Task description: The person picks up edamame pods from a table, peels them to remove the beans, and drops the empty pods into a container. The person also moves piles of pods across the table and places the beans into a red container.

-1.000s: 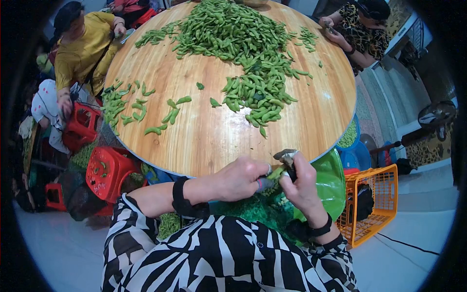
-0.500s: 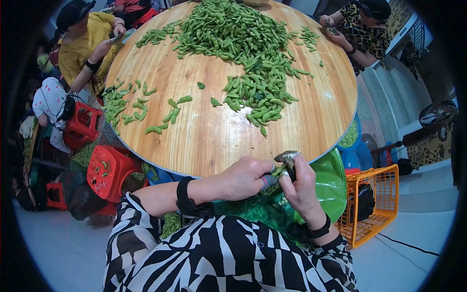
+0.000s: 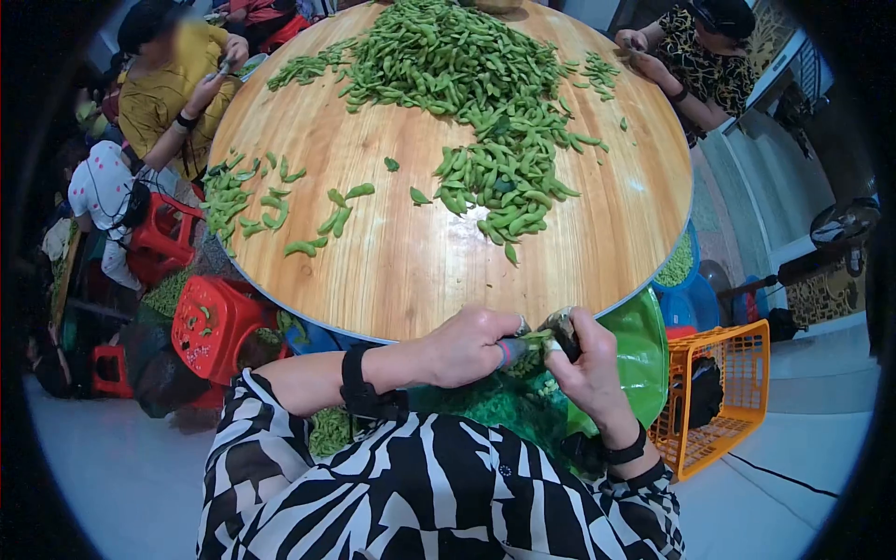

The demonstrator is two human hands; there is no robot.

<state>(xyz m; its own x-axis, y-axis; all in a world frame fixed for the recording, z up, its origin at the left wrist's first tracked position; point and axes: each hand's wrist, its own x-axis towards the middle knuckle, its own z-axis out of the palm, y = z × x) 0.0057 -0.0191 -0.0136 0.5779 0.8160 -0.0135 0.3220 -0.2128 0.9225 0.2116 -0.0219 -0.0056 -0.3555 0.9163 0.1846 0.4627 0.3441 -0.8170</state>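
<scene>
A green soybean pod (image 3: pixel 536 338) is pinched between my two hands, beyond the near edge of the round table. My left hand (image 3: pixel 469 346) grips one end, its thumb and a finger wrapped in grey coverings. At the other end, my right hand (image 3: pixel 588 362) is closed with thumb against forefinger, dark and white coverings on its digits. Below them hangs a green bag (image 3: pixel 476 411) with pale shelled beans in it. A big heap of pods (image 3: pixel 457 65) covers the far middle of the table, trailing towards me.
Loose pods (image 3: pixel 329 219) lie on the wooden tabletop (image 3: pixel 392 289). An orange crate (image 3: pixel 719 397) stands at my right beside a light-green basin (image 3: pixel 639 350). Red stools (image 3: pixel 210 327) are at the left. One person in yellow (image 3: pixel 177 103) and another in a patterned top (image 3: pixel 700 75) sit across.
My right hand has turned and moved slightly right and down, its fingertips now level with the left ones. The pod stays between both hands. The whole view has shifted a little.
</scene>
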